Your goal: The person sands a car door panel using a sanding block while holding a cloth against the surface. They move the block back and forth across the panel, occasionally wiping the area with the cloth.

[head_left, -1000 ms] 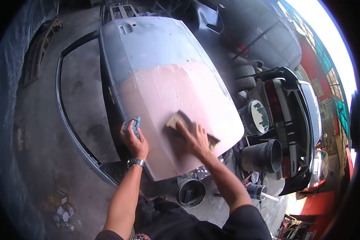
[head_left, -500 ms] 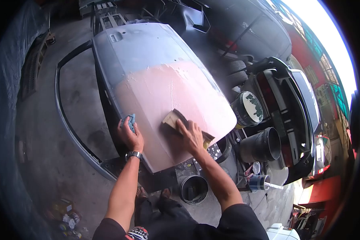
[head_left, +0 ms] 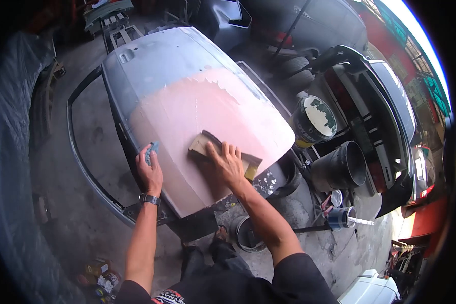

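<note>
The right hand lies over the sanding block, about in the middle of the frame. Its fingers are slightly spread across the back of the block, the thumb to the left of them, and so it holds the block flat against the door. How strong the grip is, I cannot tell. The block lies aslant on the pink filler, in the lower half of the door.

The left hand is left of the centre, at the left edge of the door. Its thumb and fingers are closed around a blue cloth, which they pinch; a part of it shows between them. Whether the cloth presses on the door, I cannot see clearly.

At the right of the frame stands a pail with a pale top marked by dark green patches. Just below it is a black bucket, its mouth turned to the right; the inside is too dark to read. Lower is a blue tin, and from it a white stick sticks out to the right. At bottom centre, a floor bucket is partly covered by the right arm; its content is unclear.
</note>
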The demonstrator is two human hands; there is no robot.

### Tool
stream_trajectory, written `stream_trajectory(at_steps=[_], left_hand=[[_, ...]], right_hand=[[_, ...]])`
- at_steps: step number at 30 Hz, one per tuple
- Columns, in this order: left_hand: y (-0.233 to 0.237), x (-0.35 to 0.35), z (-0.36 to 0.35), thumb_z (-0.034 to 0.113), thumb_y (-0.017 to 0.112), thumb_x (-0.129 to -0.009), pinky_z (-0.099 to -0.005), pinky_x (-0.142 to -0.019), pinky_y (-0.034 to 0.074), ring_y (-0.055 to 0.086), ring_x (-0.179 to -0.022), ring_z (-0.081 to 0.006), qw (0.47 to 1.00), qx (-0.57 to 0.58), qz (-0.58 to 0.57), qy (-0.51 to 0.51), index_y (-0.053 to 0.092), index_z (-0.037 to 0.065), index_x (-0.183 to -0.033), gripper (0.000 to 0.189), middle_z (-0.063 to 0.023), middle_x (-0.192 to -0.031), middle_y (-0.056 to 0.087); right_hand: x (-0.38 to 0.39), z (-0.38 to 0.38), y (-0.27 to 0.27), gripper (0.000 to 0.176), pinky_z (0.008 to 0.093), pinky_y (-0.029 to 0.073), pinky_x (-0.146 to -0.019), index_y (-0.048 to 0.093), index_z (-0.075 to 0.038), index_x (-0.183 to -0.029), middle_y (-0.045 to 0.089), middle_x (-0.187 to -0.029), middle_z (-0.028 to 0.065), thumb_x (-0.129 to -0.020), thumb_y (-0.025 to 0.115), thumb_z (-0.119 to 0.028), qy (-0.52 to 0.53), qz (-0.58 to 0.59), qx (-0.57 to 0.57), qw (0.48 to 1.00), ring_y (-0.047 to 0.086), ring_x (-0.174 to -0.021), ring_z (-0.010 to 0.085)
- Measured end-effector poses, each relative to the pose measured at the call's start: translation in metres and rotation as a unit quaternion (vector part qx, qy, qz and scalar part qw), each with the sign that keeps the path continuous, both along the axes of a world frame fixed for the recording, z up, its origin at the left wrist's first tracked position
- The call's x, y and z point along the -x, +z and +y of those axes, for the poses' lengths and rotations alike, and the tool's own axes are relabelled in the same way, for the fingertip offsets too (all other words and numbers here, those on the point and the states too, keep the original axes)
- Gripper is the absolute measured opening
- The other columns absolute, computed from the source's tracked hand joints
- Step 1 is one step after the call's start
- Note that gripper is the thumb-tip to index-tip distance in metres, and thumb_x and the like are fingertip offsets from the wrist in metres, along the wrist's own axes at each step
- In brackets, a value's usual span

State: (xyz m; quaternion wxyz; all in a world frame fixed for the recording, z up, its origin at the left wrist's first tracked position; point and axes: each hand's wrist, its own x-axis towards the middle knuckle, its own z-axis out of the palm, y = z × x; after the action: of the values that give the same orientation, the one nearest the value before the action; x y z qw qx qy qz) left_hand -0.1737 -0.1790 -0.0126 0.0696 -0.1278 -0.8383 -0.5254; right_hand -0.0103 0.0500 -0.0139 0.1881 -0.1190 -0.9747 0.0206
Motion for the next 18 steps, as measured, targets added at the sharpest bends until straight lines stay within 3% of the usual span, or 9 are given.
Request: stream_trajectory(at_steps=[1,4,7,8,9,13,16,17,18], left_hand=[[0.003,0.008,0.01,0.022,0.078,-0.103,-0.0428,-0.096,0.057,0.074,-0.106,-0.0317,0.998,-0.045,0.04,-0.034,0.073,0.002,-0.123,0.028,-0.0192,-0.115,0.076],[0.052,0.007,0.057,0.033,0.091,-0.091,-0.0447,-0.089,0.058,0.073,-0.094,-0.0365,0.994,0.0,0.03,-0.11,0.073,0.002,-0.113,0.042,-0.0159,-0.102,0.076],[0.087,0.012,0.117,0.036,0.102,-0.078,-0.0378,-0.072,0.059,0.073,-0.076,-0.0249,0.977,0.026,0.113,-0.177,0.07,0.003,-0.103,0.052,-0.0112,-0.087,0.077],[0.1,0.01,0.136,0.032,0.097,-0.081,-0.0407,-0.074,0.06,0.076,-0.08,-0.0294,0.967,0.039,0.12,-0.222,0.07,0.004,-0.102,0.044,-0.0152,-0.087,0.077],[0.102,0.011,0.155,0.031,0.094,-0.082,-0.0433,-0.074,0.061,0.077,-0.082,-0.0333,0.957,0.076,0.133,-0.247,0.07,0.005,-0.101,0.04,-0.0166,-0.087,0.077],[0.104,0.001,0.2,0.03,0.087,-0.085,-0.0518,-0.079,0.062,0.077,-0.095,-0.0416,0.897,0.223,0.141,-0.355,0.07,0.008,-0.103,0.033,-0.0186,-0.095,0.078],[0.095,-0.008,0.206,0.028,0.087,-0.084,-0.0512,-0.08,0.062,0.077,-0.094,-0.0427,0.89,0.202,0.161,-0.376,0.069,0.009,-0.104,0.033,-0.0185,-0.097,0.077],[0.088,-0.008,0.2,0.026,0.088,-0.084,-0.0519,-0.081,0.061,0.075,-0.096,-0.0427,0.907,0.167,0.162,-0.351,0.067,0.009,-0.107,0.035,-0.0184,-0.1,0.074],[0.076,-0.002,0.192,0.025,0.088,-0.085,-0.0519,-0.082,0.06,0.074,-0.097,-0.0422,0.936,0.121,0.169,-0.285,0.066,0.009,-0.108,0.035,-0.018,-0.101,0.072]], right_hand=[[0.027,0.026,0.002,0.068,0.0535,0.047,-0.096,0.056,-0.017,-0.16,0.059,-0.132,0.0237,-0.099,0.074,-0.042,0.002,0.013,0.006,1.0,0.059,-0.117,0.0404],[0.108,0.087,0.01,0.065,0.0512,0.048,-0.095,0.06,-0.015,-0.154,0.061,-0.129,0.021,-0.101,0.073,-0.052,-0.06,-0.003,0.029,0.998,0.06,-0.119,0.0393],[0.118,0.082,0.001,0.062,0.0513,0.048,-0.098,0.059,-0.011,-0.152,0.061,-0.129,0.0214,-0.098,0.074,-0.037,-0.081,0.022,0.027,0.996,0.06,-0.12,0.0398],[0.104,0.071,-0.009,0.062,0.0515,0.048,-0.099,0.058,-0.01,-0.152,0.061,-0.129,0.0216,-0.096,0.074,-0.031,-0.077,0.038,0.01,0.996,0.059,-0.12,0.0399],[0.082,0.058,-0.015,0.065,0.0523,0.048,-0.101,0.057,-0.009,-0.153,0.06,-0.128,0.0224,-0.091,0.072,-0.022,-0.064,-0.032,0.011,0.997,0.059,-0.121,0.0403],[-0.024,-0.016,-0.018,0.067,0.054,0.048,-0.099,0.054,-0.013,-0.16,0.057,-0.139,0.0277,-0.095,0.063,-0.022,-0.04,-0.029,-0.057,0.997,0.055,-0.131,0.0427],[0.003,0.016,-0.026,0.062,0.0533,0.047,-0.099,0.058,-0.01,-0.157,0.058,-0.143,0.0265,-0.096,0.063,-0.023,-0.015,-0.079,-0.013,0.997,0.054,-0.135,0.042],[0.031,0.034,-0.015,0.059,0.0529,0.046,-0.101,0.061,-0.009,-0.153,0.057,-0.148,0.0225,-0.097,0.064,-0.025,-0.022,-0.062,0.008,0.998,0.053,-0.136,0.04],[0.067,0.068,-0.037,0.058,0.0529,0.046,-0.102,0.062,-0.008,-0.15,0.058,-0.148,0.019,-0.096,0.068,-0.027,-0.04,-0.068,-0.028,0.997,0.054,-0.137,0.0386]])
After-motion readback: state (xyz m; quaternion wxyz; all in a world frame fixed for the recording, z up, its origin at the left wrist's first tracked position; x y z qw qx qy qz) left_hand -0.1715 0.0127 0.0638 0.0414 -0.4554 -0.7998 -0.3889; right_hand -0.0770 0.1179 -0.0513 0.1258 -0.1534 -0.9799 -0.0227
